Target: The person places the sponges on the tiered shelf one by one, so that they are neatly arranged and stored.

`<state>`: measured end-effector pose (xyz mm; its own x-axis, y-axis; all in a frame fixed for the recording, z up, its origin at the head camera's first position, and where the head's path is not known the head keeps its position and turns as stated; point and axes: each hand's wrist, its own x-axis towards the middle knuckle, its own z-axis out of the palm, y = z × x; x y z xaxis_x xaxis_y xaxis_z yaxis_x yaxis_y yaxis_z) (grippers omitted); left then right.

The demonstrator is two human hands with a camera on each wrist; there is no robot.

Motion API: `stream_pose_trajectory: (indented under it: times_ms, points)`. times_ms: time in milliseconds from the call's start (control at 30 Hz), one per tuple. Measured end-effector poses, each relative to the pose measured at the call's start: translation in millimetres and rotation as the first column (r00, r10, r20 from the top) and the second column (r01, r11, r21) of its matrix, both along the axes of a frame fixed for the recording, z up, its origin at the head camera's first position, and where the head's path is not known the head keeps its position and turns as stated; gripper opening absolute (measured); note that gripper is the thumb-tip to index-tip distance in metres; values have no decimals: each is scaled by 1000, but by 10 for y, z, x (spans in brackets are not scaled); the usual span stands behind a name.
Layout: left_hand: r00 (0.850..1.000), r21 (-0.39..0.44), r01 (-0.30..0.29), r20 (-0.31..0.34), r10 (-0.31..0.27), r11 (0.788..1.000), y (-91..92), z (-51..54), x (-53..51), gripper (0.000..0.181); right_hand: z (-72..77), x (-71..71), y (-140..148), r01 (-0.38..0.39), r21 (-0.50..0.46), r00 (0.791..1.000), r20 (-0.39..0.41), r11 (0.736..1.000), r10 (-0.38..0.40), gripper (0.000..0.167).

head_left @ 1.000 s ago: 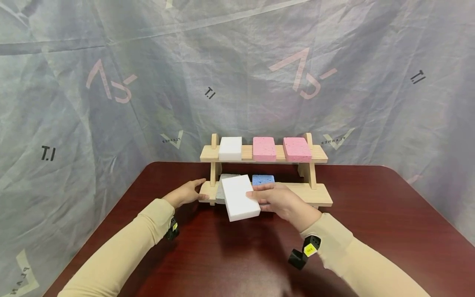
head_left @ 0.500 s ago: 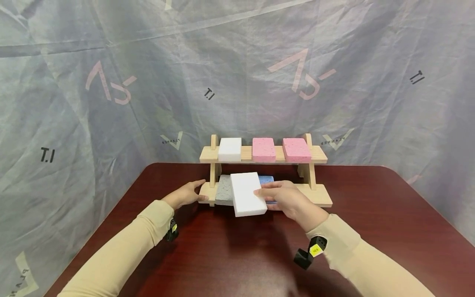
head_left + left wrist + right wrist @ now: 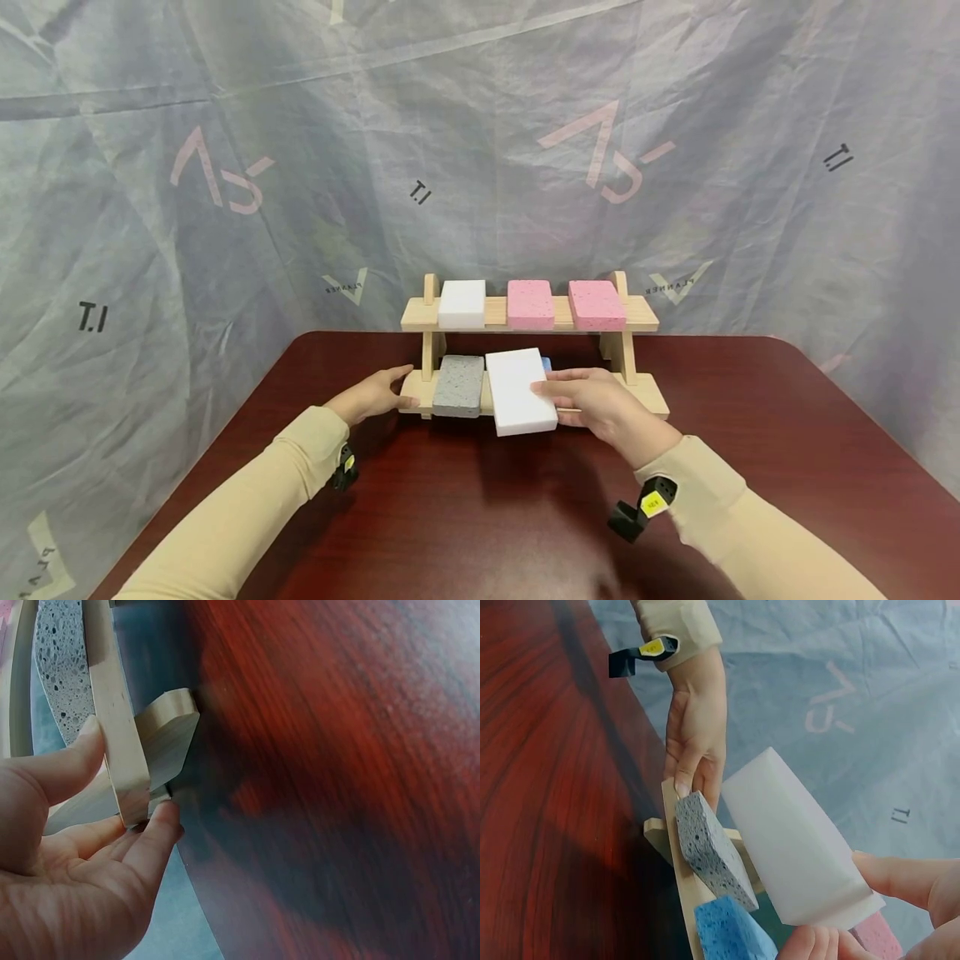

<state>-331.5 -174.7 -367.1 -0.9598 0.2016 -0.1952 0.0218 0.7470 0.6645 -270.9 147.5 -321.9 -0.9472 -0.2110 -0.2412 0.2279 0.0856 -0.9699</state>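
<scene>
My right hand point(image 3: 611, 412) pinches a white sponge block point(image 3: 517, 393) by its right edge, thumb on top. It holds the block tilted above the lower tier of a two-tier wooden display rack point(image 3: 647, 395). A blue sponge point(image 3: 731, 930) on that tier is mostly hidden behind the block in the head view. Left of it lies a grey speckled sponge point(image 3: 459, 386). At the rack's left end my left hand point(image 3: 372, 395) grips the lower board, thumb on top and fingers at the board's end, as the left wrist view shows.
The upper tier carries another white sponge block point(image 3: 462, 303) and two pink sponges, one in the middle point(image 3: 530, 303) and one at right point(image 3: 596, 304). A dark red wooden table point(image 3: 450, 517) bears the rack. Behind hangs a grey printed sheet point(image 3: 480, 150).
My right hand has carried the white sponge block rightward, from in front of the grey sponge to in front of the blue one. My left hand has stayed on the rack's end.
</scene>
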Motion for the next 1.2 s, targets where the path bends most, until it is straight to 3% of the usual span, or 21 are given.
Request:
stream_pose_trajectory:
  times_ms: [300,800,1200]
  points:
    - [1000,-3,15,-7,-15,1000,3,4,7,72,13,-59,159,2,-3,1000,24,1000,-2,68]
    - [1000,32,-10,-3,10,999,-15,-10,-1,72,-23,-167,473,-28,-11,999,35,1000,28,70]
    - [1000,35,-18,3,18,999,2,-8,9,72,-87,-255,713,45,44,996,70,998,-48,64]
